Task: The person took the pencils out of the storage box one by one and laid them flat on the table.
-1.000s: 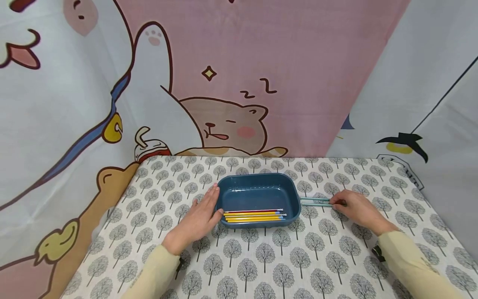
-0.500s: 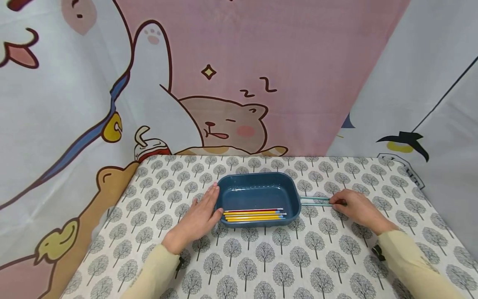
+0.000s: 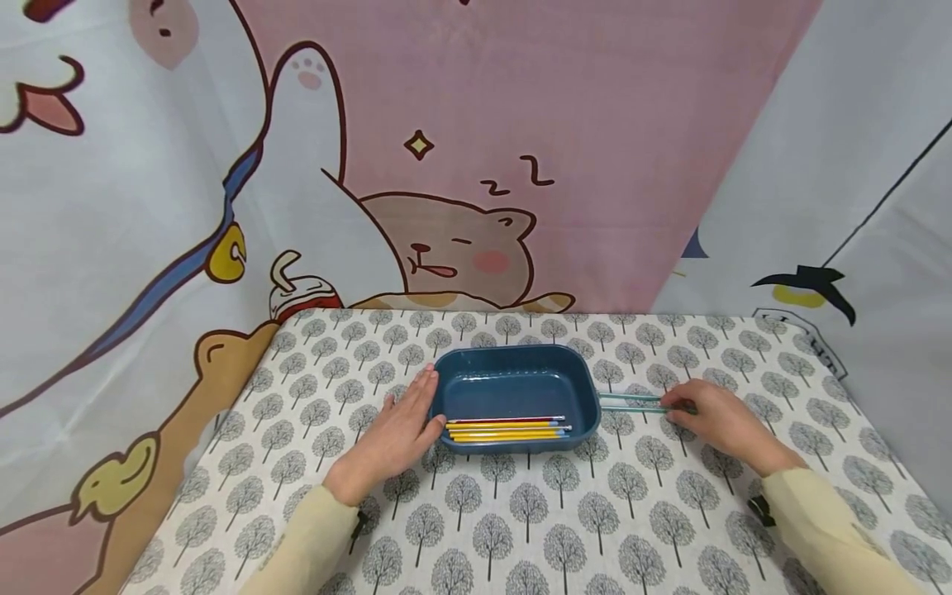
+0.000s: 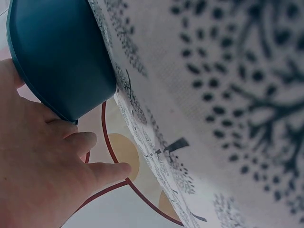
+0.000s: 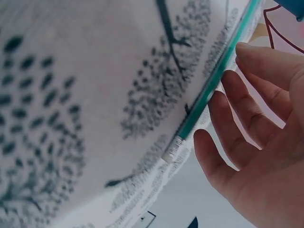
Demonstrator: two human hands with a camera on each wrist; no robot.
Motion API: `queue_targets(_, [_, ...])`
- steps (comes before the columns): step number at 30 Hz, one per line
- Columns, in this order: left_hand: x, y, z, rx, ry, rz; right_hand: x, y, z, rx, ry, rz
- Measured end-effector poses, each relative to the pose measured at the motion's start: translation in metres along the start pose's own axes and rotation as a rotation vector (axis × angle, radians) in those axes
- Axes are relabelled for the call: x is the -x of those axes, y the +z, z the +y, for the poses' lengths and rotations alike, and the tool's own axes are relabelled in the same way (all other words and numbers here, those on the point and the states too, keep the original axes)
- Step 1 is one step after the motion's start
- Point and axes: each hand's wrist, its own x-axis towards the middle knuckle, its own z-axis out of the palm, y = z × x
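In the head view a dark blue rectangular dish (image 3: 513,388) stands on the cloth. Several pencils (image 3: 506,431), mostly yellow with one dark red, lie side by side along its near wall. My left hand (image 3: 397,430) lies against the dish's left side, fingers extended, and its fingertips meet the wall (image 4: 61,57) in the left wrist view. To the right of the dish, two green pencils (image 3: 632,402) lie parallel on the cloth. My right hand (image 3: 714,417) is over their right ends, hiding them. In the right wrist view its loosely bent fingers are beside a green pencil (image 5: 213,80) with a white eraser.
A white cloth (image 3: 476,512) printed with grey trees covers the table. Behind it hangs a pink and white cartoon curtain (image 3: 617,165), which also closes off the left and right sides.
My right hand has shifted slightly to the right along the green pencils. The left hand, the dish and the pencils inside keep their places.
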Motion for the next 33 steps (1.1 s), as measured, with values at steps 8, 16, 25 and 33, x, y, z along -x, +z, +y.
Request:
queue_targets(8, [0.001, 0.002, -0.001, 0.005, 0.005, 0.008, 0.013, -0.014, -0.013, -0.016, 0.041, 0.047])
queue_targets(16, [0.002, 0.001, -0.001, 0.018, -0.002, -0.001, 0.023, -0.026, -0.037, -0.004, 0.022, 0.113])
queue_targets(25, [0.001, 0.001, 0.000, 0.015, 0.001, 0.000, 0.024, -0.028, -0.070, -0.028, -0.079, 0.219])
queue_targets(33, [-0.001, 0.001, -0.001, 0.005, -0.001, 0.003, 0.015, -0.019, -0.100, -0.111, -0.134, 0.212])
